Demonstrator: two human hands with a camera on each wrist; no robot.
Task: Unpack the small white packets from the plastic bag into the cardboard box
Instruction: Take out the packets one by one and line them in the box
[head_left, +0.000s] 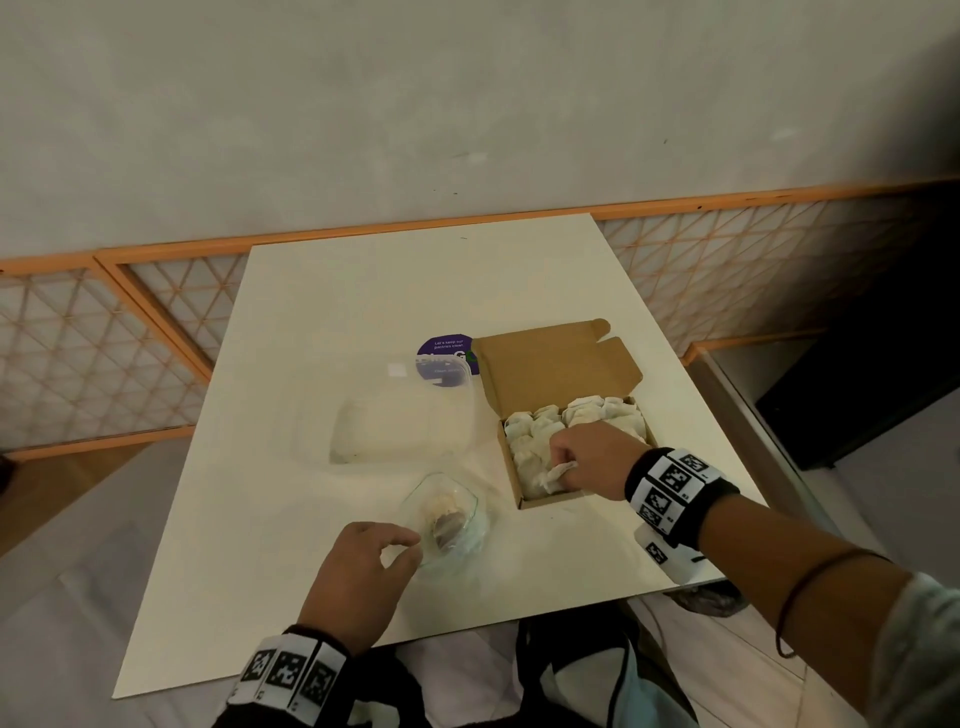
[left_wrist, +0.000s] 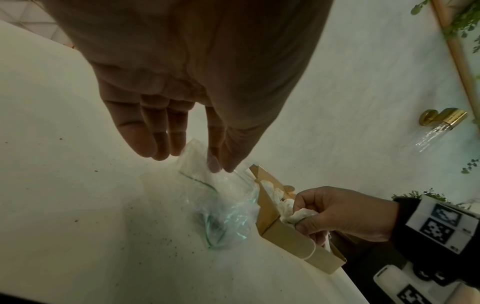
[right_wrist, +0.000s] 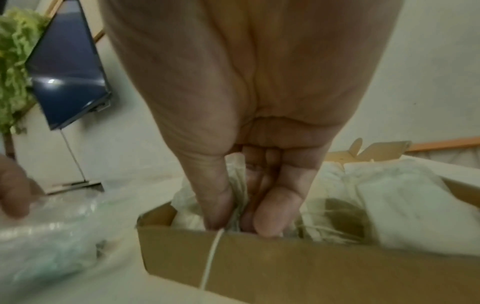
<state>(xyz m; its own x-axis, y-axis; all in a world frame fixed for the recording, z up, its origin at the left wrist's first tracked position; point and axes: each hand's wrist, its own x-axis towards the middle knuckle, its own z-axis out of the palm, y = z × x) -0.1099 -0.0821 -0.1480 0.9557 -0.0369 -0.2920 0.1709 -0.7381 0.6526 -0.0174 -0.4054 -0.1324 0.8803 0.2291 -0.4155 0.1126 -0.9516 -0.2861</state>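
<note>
An open cardboard box (head_left: 511, 486) sits on the right of the white table (head_left: 311, 322), filled with several small white packets (head_left: 597, 410). My right hand (head_left: 563, 470) is down in the box's near end and pinches one white packet (right_wrist: 237, 181) between thumb and fingers; its string (right_wrist: 213, 257) hangs over the box wall (right_wrist: 285, 267). Left of the box lies the clear plastic bag (head_left: 452, 514) with a packet still inside. My left hand (left_wrist: 218, 166) pinches the bag's top edge (left_wrist: 197, 156) with thumb and forefinger.
A clear plastic container (head_left: 400, 421) lies behind the bag, with a purple round label (head_left: 447, 351) past it. The box lid (head_left: 550, 369) stands open toward the wall. A dark bag (head_left: 571, 675) sits below the table's near edge.
</note>
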